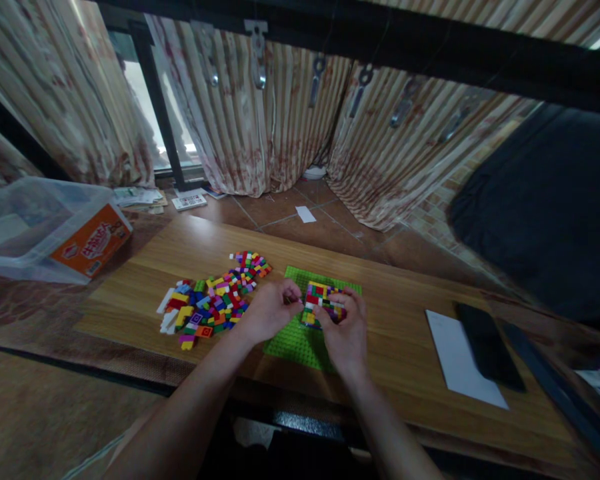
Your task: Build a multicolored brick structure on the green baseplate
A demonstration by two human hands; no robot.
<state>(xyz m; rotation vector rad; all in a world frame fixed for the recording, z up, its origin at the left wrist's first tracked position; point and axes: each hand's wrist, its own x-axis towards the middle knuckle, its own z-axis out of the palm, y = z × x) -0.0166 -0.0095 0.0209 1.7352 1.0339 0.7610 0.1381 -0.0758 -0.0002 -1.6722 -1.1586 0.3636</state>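
Observation:
A block built of many-coloured toy bricks (312, 300) stands on the green studded baseplate (300, 347). Around its right part my right hand (349, 333) is closed, with the thumb on the near side and the fingers over the top. Just left of the block, my left hand (270, 312) has thumb and fingertips pinched together. Whatever the left fingertips hold, if anything, is too small to make out. Close by the left wrist spreads a pile of loose toy bricks (215, 300) in several colours, partly behind the hand.
The wooden tabletop (395, 353) carries a white sheet (460, 360) and a dark phone-like slab (490, 347) on the right. A clear plastic bin (35, 227) with an orange label stands at the left. A black bar (380, 47) with hanging metal hooks crosses above.

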